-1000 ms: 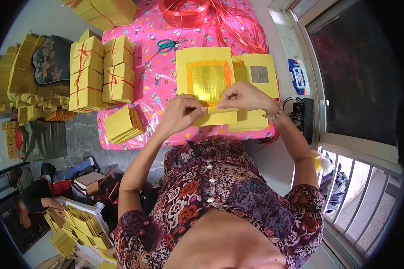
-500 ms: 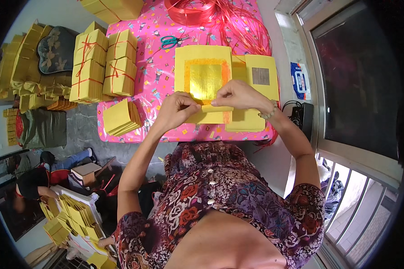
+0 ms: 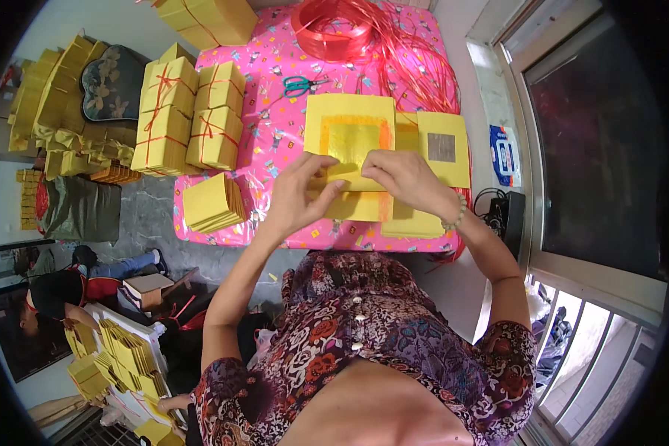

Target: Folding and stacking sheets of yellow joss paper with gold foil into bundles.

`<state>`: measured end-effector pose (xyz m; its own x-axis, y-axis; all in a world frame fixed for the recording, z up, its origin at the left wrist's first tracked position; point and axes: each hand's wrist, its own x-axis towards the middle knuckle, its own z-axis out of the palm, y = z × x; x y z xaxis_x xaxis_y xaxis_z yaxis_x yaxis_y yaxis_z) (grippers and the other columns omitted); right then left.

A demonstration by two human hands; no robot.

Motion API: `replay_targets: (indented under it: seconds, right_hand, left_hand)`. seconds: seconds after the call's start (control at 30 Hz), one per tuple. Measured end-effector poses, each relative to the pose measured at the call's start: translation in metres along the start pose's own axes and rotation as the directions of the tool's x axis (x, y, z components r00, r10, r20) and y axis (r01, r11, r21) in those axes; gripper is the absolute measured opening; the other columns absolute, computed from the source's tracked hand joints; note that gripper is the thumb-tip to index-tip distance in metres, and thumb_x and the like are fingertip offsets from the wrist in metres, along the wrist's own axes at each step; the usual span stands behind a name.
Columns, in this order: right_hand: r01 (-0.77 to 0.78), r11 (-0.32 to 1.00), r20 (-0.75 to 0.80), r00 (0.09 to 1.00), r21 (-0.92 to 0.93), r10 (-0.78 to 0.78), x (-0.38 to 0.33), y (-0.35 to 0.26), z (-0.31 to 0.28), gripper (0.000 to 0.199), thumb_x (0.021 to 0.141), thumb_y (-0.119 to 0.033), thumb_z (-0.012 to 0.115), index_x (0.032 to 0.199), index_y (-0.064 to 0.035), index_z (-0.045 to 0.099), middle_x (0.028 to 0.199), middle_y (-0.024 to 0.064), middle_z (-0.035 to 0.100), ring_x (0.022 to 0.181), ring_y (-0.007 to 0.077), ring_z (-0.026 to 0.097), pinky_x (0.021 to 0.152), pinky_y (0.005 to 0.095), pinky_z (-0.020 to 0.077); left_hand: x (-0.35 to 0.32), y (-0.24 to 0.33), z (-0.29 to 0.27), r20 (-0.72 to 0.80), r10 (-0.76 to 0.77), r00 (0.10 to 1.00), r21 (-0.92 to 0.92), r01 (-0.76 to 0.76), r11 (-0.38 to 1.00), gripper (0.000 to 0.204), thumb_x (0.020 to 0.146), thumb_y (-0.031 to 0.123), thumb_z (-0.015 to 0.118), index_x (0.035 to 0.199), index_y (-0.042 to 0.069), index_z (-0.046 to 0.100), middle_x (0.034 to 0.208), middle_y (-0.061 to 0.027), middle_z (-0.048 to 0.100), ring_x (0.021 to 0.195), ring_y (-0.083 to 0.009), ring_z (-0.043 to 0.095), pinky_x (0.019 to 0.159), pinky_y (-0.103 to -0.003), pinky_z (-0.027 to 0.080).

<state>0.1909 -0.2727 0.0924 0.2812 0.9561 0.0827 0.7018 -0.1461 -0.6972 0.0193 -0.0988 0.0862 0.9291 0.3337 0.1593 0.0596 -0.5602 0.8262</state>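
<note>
A yellow sheet of joss paper (image 3: 320, 111), with a shiny gold foil square inside an orange border, lies on top of a pile in front of me. Its near part is bent up into a raised fold that runs between my hands. My left hand (image 3: 299, 195) is on the fold's left part, fingers curled over the paper and thumb on the near side. With bent fingers, my right hand (image 3: 409, 178) pinches the fold toward its right end. Beside it lies more yellow paper (image 3: 456, 162) with a dull grey foil square, partly hidden by my right hand.
Tied yellow paper bundles (image 3: 163, 111) and a loose stack (image 3: 214, 204) stand on the left of the pink table (image 3: 264, 160). Green-handled scissors (image 3: 297, 86) and a red ribbon coil (image 3: 327, 37) lie farther back. At lower left, another person (image 3: 56, 293) is beside more yellow paper.
The sheet's near edge has been turned up and away from me into a fold. My left thumb and fingers have spread wider. The whole view has shifted slightly.
</note>
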Motion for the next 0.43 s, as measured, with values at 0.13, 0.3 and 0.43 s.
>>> replay_targets:
  seconds: [0.13,0.3,0.43]
  right_hand:
    - [-0.019,1.0,-0.079,0.997,0.012,0.02,0.023,0.01,-0.02,0.019,0.097,-0.02,0.06,0.094,-0.0007,0.062,0.081,0.0171,0.063,0.076,0.0349,0.065,0.069,0.0413,0.0489]
    - [-0.101,0.994,-0.11,0.988,0.039,0.104,0.055,0.045,-0.039,0.024,0.098,-0.024,0.06,0.097,-0.0004,0.063,0.078,0.0159,0.062,0.071,0.029,0.062,0.066,0.0379,0.0469]
    - [-0.167,0.986,-0.074,0.983,-0.014,0.166,0.072,0.056,-0.049,0.026,0.098,-0.026,0.06,0.1,-0.0003,0.065,0.079,0.0158,0.063,0.07,0.0236,0.061,0.067,0.037,0.047]
  left_hand:
    - [-0.01,0.007,0.008,-0.246,0.401,0.882,0.413,-0.279,0.867,0.046,0.075,0.016,0.078,0.119,0.009,0.066,0.123,-0.0141,0.058,0.118,-0.0368,0.053,0.1,-0.047,0.042]
    - [0.005,0.017,0.03,0.018,0.378,0.925,0.458,-0.344,0.819,0.062,0.086,0.03,0.069,0.143,0.013,0.05,0.145,-0.0188,0.045,0.135,-0.0403,0.041,0.111,-0.052,0.034]
    - [0.018,0.004,0.044,0.101,0.313,0.945,0.508,-0.319,0.8,0.078,0.087,0.046,0.068,0.154,0.021,0.037,0.16,-0.0178,0.027,0.147,-0.0438,0.024,0.117,-0.056,0.023]
